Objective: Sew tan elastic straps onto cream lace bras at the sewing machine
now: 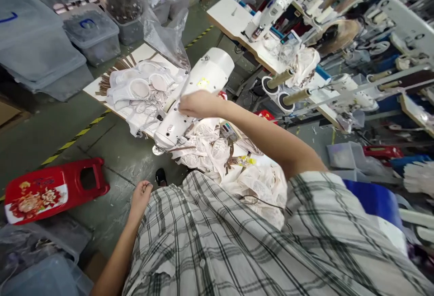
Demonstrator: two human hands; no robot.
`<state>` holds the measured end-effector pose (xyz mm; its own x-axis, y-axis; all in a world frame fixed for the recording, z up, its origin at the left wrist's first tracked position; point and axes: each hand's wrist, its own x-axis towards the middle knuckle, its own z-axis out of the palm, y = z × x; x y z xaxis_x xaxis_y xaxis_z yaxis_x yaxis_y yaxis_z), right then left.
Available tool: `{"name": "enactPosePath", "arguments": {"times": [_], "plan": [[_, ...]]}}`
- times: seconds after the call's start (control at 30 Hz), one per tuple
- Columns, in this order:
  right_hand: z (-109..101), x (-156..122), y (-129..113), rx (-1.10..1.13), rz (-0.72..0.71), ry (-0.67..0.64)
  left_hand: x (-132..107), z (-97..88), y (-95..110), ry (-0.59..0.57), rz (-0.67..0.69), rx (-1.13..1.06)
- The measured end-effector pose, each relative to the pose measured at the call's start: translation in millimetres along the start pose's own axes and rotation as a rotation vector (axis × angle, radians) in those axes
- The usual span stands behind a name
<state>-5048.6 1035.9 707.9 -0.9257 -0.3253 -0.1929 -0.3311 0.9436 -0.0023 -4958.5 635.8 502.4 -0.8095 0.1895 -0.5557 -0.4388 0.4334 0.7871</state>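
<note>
My right hand point(200, 104) is curled closed over the body of a white sewing machine point(212, 68). Its fingertips are turned out of sight, so anything inside them is hidden. Down beside the plaid shirt hangs my left hand point(141, 193), its fingers drawn together; whatever they may hold is too small to name. White bras point(140, 87) lie heaped on the table left of the machine. A pile of cream bra pieces point(217, 149) with brown strips spreads on the near right side of the machine.
A red plastic stool point(76, 187) stands on the floor at left. Lidded clear bins point(90, 27) line the upper left. Another sewing machine point(276, 9) sits on a bench at upper right, near thread cones point(280, 80). A co-worker point(339, 34) is partly visible behind machines.
</note>
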Motion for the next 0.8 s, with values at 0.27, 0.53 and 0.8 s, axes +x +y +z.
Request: {"name": "enactPosePath", "arguments": {"times": [0.27,0.53,0.8], "plan": [[6,-8,21,-0.043,0.044,-0.014,1,7.5,2,-0.059,-0.018,0.026],[3,0,17,-0.061,0.131,0.009,1,8.0,4,-0.063,-0.028,0.02],[5,2,18,-0.038,0.138,0.052,-1,4.2,1,-0.036,-0.035,-0.008]]}}
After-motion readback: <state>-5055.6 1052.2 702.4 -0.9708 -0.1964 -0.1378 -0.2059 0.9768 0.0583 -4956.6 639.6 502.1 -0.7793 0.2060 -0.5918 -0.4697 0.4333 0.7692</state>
